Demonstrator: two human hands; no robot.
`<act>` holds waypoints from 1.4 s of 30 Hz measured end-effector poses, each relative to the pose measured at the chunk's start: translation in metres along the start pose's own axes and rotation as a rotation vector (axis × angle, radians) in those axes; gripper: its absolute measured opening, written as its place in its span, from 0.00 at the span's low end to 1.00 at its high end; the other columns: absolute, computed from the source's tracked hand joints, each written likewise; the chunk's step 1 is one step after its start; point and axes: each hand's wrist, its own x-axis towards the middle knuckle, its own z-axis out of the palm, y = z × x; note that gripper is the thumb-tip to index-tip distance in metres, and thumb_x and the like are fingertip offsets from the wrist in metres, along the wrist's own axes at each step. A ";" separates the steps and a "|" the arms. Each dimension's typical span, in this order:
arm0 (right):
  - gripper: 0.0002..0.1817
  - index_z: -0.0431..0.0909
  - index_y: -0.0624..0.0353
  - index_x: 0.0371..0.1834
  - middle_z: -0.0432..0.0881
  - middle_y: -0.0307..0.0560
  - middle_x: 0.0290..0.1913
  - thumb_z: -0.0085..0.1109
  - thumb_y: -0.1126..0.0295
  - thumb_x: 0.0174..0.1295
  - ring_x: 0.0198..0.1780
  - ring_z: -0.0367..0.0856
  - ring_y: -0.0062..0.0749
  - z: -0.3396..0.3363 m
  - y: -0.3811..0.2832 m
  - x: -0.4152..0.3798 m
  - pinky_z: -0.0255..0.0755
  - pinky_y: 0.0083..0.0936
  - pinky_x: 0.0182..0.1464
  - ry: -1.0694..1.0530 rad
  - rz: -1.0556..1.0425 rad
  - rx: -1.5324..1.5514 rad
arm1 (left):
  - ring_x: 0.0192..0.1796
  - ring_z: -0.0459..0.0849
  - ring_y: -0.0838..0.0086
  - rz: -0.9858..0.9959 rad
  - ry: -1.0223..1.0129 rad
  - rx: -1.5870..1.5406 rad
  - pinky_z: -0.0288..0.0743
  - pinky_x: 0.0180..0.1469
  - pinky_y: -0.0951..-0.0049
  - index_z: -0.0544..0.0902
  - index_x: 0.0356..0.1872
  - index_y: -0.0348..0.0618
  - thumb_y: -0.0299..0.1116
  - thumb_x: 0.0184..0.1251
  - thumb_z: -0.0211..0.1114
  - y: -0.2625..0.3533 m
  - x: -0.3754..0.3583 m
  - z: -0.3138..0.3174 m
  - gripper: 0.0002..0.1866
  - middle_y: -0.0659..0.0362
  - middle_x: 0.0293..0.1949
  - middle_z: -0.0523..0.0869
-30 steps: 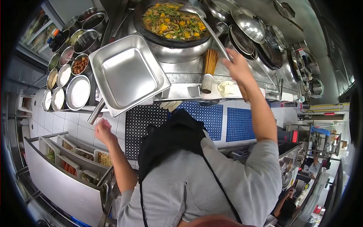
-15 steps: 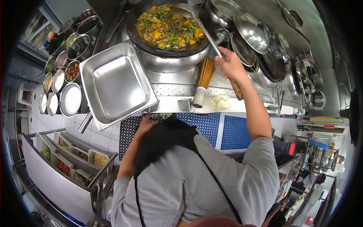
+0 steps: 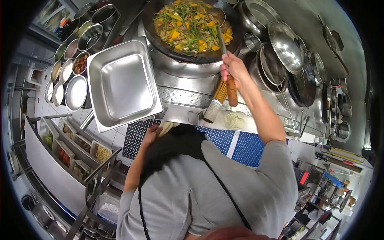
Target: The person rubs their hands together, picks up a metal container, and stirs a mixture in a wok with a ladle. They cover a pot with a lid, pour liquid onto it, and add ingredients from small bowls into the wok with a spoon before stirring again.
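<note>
My right hand (image 3: pixel 235 69) is closed round a long-handled ladle (image 3: pixel 222 43) with a brown wooden grip. The ladle's bowl dips at the right side of a large black wok (image 3: pixel 188 57). In the wok lies a stir-fry (image 3: pixel 186 30) of green stalks, yellow-orange pieces and brownish strips. Low in front of my body, my left hand (image 3: pixel 151 135) is closed on a pale folded cloth (image 3: pixel 168 127); part of the cloth is hidden by the black apron. A bamboo wok brush (image 3: pixel 216 103) lies just below my right hand.
A deep steel pan (image 3: pixel 124 86) sits left of the wok. Beyond it stand several bowls of seasonings (image 3: pixel 76 92). A crumpled cloth (image 3: pixel 235 120) lies at the counter's front edge. Lids and strainers (image 3: pixel 286 46) lean at the right. A drawer with ingredient tubs (image 3: pixel 76 148) stands open at lower left.
My right hand and the ladle have shifted slightly down and left in view, the ladle's bowl moving to the wok's right side. More of the cloth in my left hand shows. The whole view has tilted.
</note>
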 end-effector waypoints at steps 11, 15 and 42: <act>0.13 0.69 0.57 0.58 0.70 0.37 0.24 0.53 0.68 0.73 0.16 0.64 0.15 0.004 -0.026 -0.053 0.60 0.14 0.12 -0.326 0.097 0.437 | 0.32 0.82 0.76 -0.143 -0.352 0.072 0.75 0.35 0.74 0.85 0.48 0.41 0.35 0.58 0.74 0.017 -0.014 -0.076 0.17 0.60 0.31 0.86; 0.27 0.65 0.58 0.70 0.69 0.34 0.23 0.58 0.71 0.68 0.14 0.64 0.14 0.037 -0.033 -0.088 0.63 0.15 0.12 -0.145 -0.191 -0.156 | 0.28 0.81 0.79 -0.292 -0.326 0.090 0.72 0.28 0.78 0.84 0.47 0.42 0.28 0.55 0.73 -0.033 -0.010 -0.103 0.17 0.59 0.30 0.85; 0.35 0.60 0.57 0.75 0.82 0.71 0.38 0.58 0.71 0.63 0.40 0.84 0.61 -0.032 -0.030 -0.040 0.75 0.43 0.47 0.076 -0.681 -1.473 | 0.28 0.83 0.74 -0.242 0.074 0.251 0.77 0.30 0.74 0.84 0.47 0.33 0.29 0.57 0.69 -0.103 -0.014 -0.105 0.17 0.54 0.33 0.86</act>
